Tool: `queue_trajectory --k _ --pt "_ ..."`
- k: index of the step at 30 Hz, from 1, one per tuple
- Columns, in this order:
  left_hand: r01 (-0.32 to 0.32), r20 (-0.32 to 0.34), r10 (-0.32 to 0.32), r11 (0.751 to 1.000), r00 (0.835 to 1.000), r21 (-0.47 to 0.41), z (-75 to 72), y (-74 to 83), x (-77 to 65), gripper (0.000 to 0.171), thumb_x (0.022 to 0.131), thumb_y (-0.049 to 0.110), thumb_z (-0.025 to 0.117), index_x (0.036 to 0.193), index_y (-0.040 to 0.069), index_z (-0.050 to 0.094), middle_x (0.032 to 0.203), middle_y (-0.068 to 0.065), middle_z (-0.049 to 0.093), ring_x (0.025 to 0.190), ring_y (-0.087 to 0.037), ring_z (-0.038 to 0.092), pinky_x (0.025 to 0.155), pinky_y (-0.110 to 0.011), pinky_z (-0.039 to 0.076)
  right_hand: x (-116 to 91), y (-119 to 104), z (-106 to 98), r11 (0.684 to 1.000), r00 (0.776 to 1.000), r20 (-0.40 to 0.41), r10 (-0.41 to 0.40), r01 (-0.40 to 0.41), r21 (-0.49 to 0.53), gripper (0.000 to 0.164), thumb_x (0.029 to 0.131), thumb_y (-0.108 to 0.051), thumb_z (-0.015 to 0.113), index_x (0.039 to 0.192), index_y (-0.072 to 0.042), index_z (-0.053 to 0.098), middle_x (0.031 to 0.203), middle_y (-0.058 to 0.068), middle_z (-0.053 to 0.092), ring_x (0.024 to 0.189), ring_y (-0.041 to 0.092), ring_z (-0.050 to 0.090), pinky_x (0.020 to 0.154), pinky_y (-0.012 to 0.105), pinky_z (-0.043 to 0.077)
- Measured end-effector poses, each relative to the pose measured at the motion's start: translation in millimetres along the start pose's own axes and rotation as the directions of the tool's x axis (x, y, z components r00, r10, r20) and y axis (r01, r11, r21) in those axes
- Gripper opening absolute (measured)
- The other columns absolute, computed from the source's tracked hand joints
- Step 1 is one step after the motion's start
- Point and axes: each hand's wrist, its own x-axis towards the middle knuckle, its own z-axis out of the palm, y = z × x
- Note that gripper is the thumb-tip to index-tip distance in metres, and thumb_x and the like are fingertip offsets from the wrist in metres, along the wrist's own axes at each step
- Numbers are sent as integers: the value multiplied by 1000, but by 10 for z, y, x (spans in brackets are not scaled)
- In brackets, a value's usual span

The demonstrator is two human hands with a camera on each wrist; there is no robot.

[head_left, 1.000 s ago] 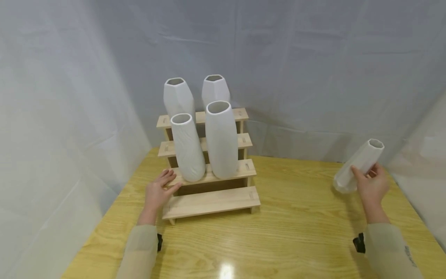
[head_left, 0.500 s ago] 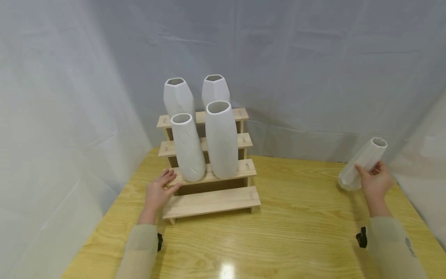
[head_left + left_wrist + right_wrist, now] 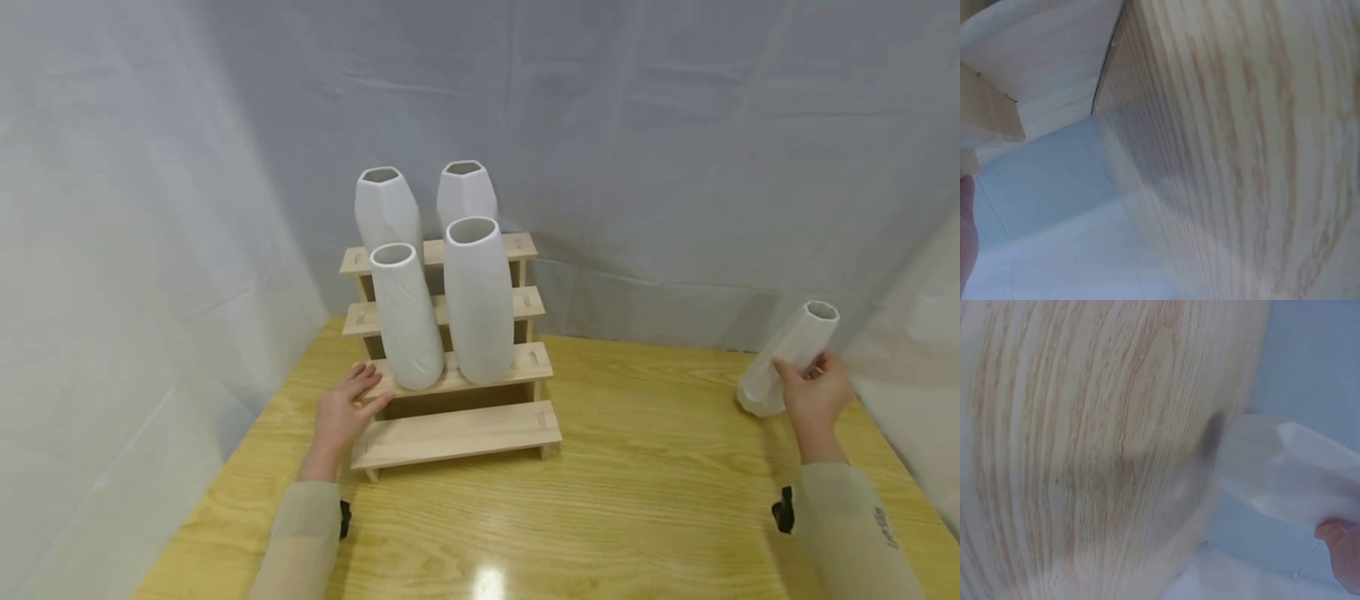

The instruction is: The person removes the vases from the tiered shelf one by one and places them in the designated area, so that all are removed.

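Note:
My right hand grips a slim white faceted vase near the table's right side. The vase tilts with its mouth up and to the right; whether its base touches the table I cannot tell. In the right wrist view the faceted base of this vase and a thumb show. On the left, my left hand rests with spread fingers at the left end of a stepped wooden stand. Its third step down bears a textured white vase and a smooth, wider one.
Two angular white vases, one at left and one at right, stand on the top step. The wooden table runs back to a grey sheet. A pale sheet hangs along the left side.
My right hand and the tilted vase have shifted a little to the right. My left hand and the vases on the stand stay where they were.

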Motion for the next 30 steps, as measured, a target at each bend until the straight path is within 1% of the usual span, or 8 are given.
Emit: queue_trajectory --k 4,6,11,17,20,25,27,30 --pt "14 7 -14 1000 1000 -12 -10 2 -1 40 69 22 75 98 -4 65 112 -16 57 110 -32 49 91 -45 39 14 32 3 1000 1000 -14 2 -2 15 53 80 -22 63 123 1 44 112 11 48 93 18 47 81 24 42" --pt "12 4 -12 1000 1000 -14 -11 2 -2 40 69 21 75 99 -4 65 112 -16 57 110 -32 49 91 -45 39 21 46 1 1000 1000 -27 0 0 11 52 79 -22 64 122 2 45 109 10 48 90 17 47 76 21 41" --pt "-8 -8 8 1000 1000 -6 -7 5 -6 39 69 20 76 98 -4 65 112 -15 58 109 -31 50 90 -45 40 36 73 -24 1000 1000 -21 15 -15 7 51 79 -23 63 122 1 46 105 7 49 86 15 46 72 22 41" --pt "-17 -14 17 1000 1000 -14 -1 11 -8 40 68 19 76 99 -5 65 112 -16 57 110 -31 49 90 -45 40 35 90 -47 1000 1000 -13 27 -27 8 54 80 -24 62 125 1 43 107 8 47 89 16 45 78 26 41" --pt "-29 -19 29 999 999 -13 6 17 -6 40 68 18 77 98 -5 65 111 -17 57 109 -32 50 89 -45 40 35 100 -53 1000 1000 -24 9 -9 -4 53 81 -23 61 124 2 43 108 10 47 88 18 45 80 28 42" --pt "-27 -19 27 999 999 -19 10 22 -5 41 67 17 77 98 -6 64 112 -18 57 110 -33 49 90 -46 40 50 124 -52 1000 1000 -18 5 -5 -19 55 82 -24 60 126 3 41 117 16 46 96 25 45 86 32 42" --pt "-25 -16 25 1000 1000 -17 4 28 -7 41 67 17 77 98 -6 64 112 -18 56 110 -33 48 90 -46 39 60 131 -53 1000 1000 -19 10 -11 -29 54 82 -24 60 125 2 42 116 15 47 96 24 45 84 30 42" --pt "-27 -15 27 1000 1000 -9 -7 36 -10 41 68 17 76 98 -6 64 112 -18 56 110 -34 48 90 -46 39 68 127 -60 999 999 -21 25 -25 -33 52 81 -26 61 121 2 44 110 11 48 91 20 46 79 26 42"
